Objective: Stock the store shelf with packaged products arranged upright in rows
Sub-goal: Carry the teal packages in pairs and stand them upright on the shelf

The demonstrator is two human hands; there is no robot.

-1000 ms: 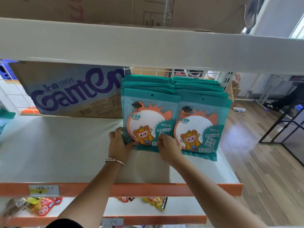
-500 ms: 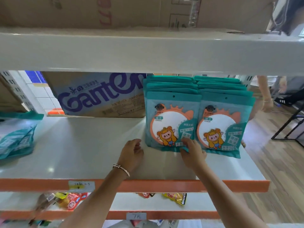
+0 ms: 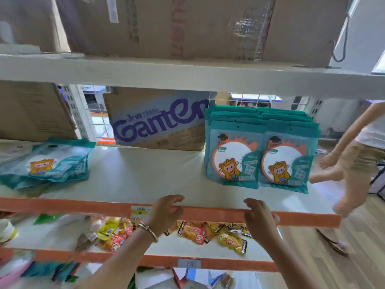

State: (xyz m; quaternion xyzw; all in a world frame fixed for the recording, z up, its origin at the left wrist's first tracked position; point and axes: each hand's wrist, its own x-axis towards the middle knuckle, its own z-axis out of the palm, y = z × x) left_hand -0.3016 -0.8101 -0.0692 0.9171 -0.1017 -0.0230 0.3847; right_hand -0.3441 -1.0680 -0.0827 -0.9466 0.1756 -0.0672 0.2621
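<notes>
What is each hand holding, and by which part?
Nothing: left hand and right hand are empty by the orange shelf edge, apart from the upright teal plastic packets.

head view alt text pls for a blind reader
The left hand and right hand, both empty, hover at the orange shelf edge before two upright rows of teal packets. A loose pile lies flat at left.

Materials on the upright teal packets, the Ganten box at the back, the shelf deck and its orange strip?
Upright teal packets: printed plastic film, semi-gloss; soft sheen, punched hang hole. Ganten box: brown cardboard, matte, purple print. Shelf deck: probably painted metal, off-white, smooth, faint glare. Orange strip: plastic or painted metal; cannot tell.
</notes>
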